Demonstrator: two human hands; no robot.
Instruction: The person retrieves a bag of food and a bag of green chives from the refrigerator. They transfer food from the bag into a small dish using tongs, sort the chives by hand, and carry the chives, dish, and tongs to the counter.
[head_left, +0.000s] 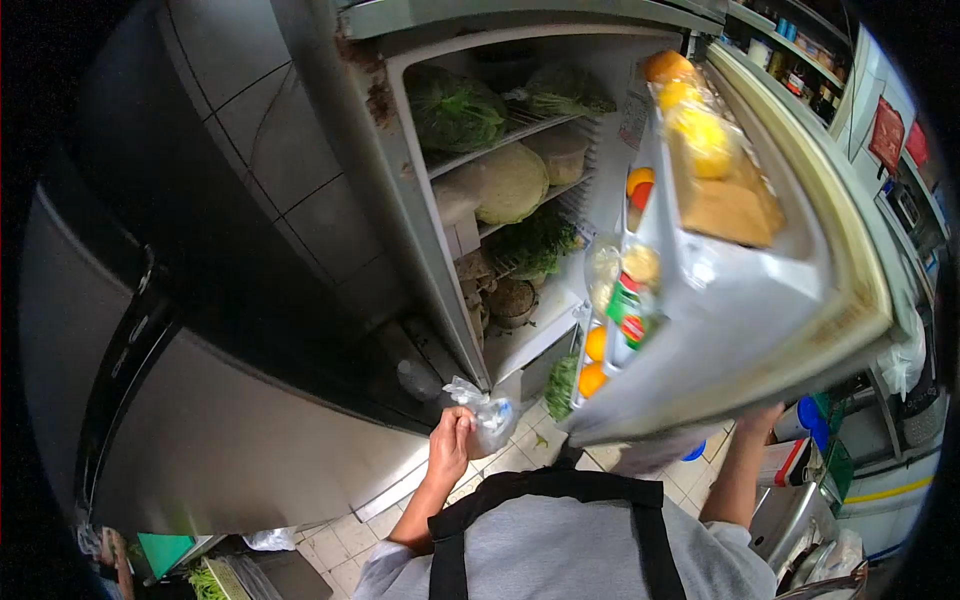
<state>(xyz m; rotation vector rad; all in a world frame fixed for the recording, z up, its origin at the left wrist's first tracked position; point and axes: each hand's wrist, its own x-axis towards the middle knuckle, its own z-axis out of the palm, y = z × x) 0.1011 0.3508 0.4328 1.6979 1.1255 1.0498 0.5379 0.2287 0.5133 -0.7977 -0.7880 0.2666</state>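
Observation:
My left hand (451, 443) is closed on the gathered top of a clear plastic bag (492, 420), held low in front of the open refrigerator. What the bag contains is hard to make out. On the other side, my right hand (762, 418) is at the lower edge of the refrigerator door (740, 340), which hides its fingers. The door stands open and looks blurred. Inside the refrigerator, leafy greens in plastic (455, 108) lie on the top shelf, and a large pale green round vegetable (511, 182) sits on the shelf below beside a lidded tub (560, 155).
Door shelves hold yellow fruit in plastic (702, 140), oranges (592, 379) and a green-and-red packet (627, 308). To the left is a closed steel cabinet door (240, 430). Tiled floor (340, 545) lies below; loaded shelves (800, 60) line the right side.

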